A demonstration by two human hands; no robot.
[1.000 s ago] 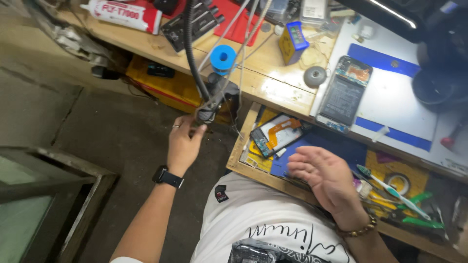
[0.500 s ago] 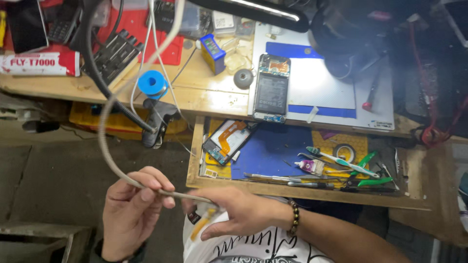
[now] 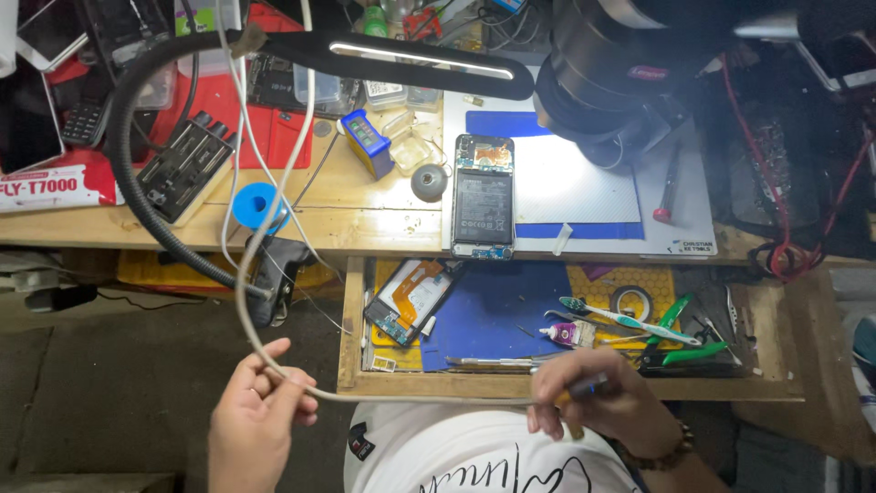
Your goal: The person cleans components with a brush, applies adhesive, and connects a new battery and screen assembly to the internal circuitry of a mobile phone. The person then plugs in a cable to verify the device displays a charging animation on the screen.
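**Cable stretched between two hands over open repair drawer**

The cable (image 3: 274, 196), a thin pale cord, runs down from the cluttered top of the counter (image 3: 383, 233), loops past the counter's front edge and then lies almost level across the person's lap, just in front of the pulled-out drawer (image 3: 351, 319). In the head view, the left hand (image 3: 255, 415) pinches the cable between thumb and fingers at the bottom of the loop. The right hand (image 3: 598, 406) is clenched around the cable's far end together with a small tool whose dark tip pokes out by the knuckles; what kind of tool it is cannot be told.

On the counter, a phone with its back removed (image 3: 482, 196) lies on a white work mat (image 3: 593, 183), battery showing, under a long black lamp (image 3: 420, 59) on a flexible black neck. A blue roll of tape (image 3: 257, 205) and a small blue box (image 3: 367, 141) sit nearby. In the drawer, a removed phone part (image 3: 411, 297) rests on a blue mat (image 3: 493, 310), beside a toothbrush (image 3: 630, 319), green tweezers (image 3: 680, 351) and a small tube (image 3: 566, 335).

Judged from the scene, the phone is opened but not reassembled, and the cable is in hand yet joined to nothing visible at the phone; any connection or fitting remains undone.
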